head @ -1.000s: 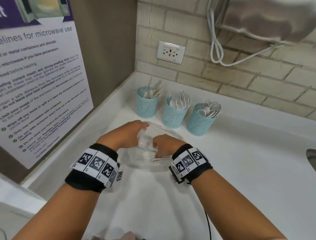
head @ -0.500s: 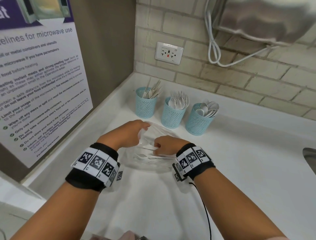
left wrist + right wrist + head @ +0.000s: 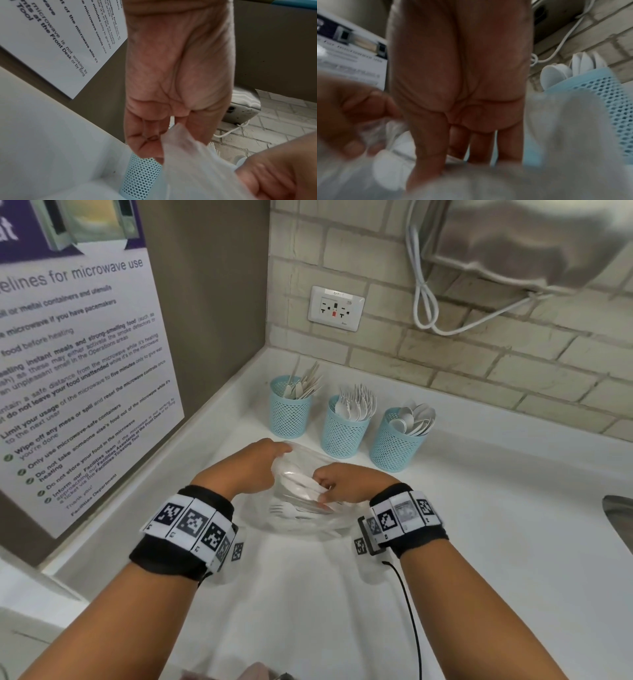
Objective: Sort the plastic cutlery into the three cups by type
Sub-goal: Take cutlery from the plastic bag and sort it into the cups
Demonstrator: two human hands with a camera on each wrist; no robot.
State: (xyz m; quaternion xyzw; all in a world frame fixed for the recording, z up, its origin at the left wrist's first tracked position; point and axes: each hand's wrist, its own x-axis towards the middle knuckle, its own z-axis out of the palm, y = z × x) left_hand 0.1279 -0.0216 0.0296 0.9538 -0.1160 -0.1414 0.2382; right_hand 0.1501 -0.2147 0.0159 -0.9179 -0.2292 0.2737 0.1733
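Behind both hands (image 3: pixel 294 474) clutching a cutlery bag (image 3: pixel 301 508), three filled cups (image 3: pixel 342 429).

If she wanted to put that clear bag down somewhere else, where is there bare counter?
Bare white counter lies right of the right hand, between the spoon cup and the sink edge, and toward the viewer between her forearms. It is crowded behind the bag, where the three cups stand in a row.
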